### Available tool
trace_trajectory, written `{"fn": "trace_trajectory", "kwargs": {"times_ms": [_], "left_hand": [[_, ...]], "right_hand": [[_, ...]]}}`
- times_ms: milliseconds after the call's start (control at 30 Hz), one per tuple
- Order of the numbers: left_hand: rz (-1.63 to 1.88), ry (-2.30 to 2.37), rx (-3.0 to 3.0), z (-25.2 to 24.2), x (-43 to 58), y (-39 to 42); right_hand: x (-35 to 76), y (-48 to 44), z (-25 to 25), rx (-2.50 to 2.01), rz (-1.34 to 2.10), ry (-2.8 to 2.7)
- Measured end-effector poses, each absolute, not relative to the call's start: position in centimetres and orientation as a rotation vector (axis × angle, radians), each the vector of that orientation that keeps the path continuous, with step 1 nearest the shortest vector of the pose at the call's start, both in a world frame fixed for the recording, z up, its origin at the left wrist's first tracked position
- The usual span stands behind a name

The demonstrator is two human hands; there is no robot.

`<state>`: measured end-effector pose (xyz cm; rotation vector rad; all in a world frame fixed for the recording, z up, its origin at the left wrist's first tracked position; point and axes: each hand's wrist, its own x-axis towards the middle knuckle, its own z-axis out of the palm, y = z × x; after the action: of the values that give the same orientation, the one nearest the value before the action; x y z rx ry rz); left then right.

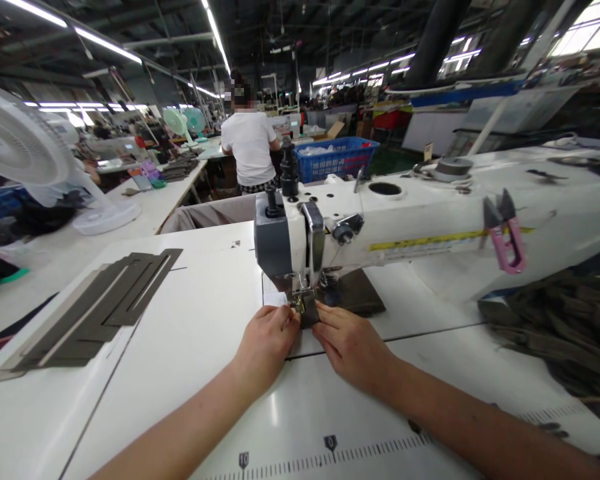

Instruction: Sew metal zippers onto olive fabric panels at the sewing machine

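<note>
A small dark olive fabric piece [309, 315] lies at the presser foot and needle area of a white sewing machine [297, 243]. At its left edge, my left hand [266, 341] is closed, with thumb and fingers pinched on the fabric beside the foot. From the right, my right hand [354, 345] grips the same piece, its fingers pressed together along the edge; the fingertips are partly hidden. Behind the right hand, under the machine arm, lies a larger dark olive fabric panel [363, 292]. Whether the two pieces are joined cannot be seen.
Stacked cut fabric panels [95, 310] lie on the left of the white table [180, 387]. Pink thread snips [505, 233] hang on the machine arm. Crumpled dark fabric [560, 327] is heaped at right. Beyond are a white fan [25, 143], a blue basket [335, 160] and a person [250, 143].
</note>
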<state>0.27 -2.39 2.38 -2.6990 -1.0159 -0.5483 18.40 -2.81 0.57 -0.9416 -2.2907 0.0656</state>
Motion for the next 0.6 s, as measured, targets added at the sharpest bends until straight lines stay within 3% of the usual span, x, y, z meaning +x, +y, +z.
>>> {"fn": "trace_trajectory", "kwargs": {"times_ms": [167,600], "left_hand": [[-0.420,-1.128,-2.719,2.3,0.2,-1.9],[-0.475,-1.235,-2.681,1.9,0.5,-1.8]], "right_hand": [[18.2,-2.3,0.7,-0.938,0.113,-2.274],[18.1,-1.5,0.2,-0.977,0.171,-2.270]]}}
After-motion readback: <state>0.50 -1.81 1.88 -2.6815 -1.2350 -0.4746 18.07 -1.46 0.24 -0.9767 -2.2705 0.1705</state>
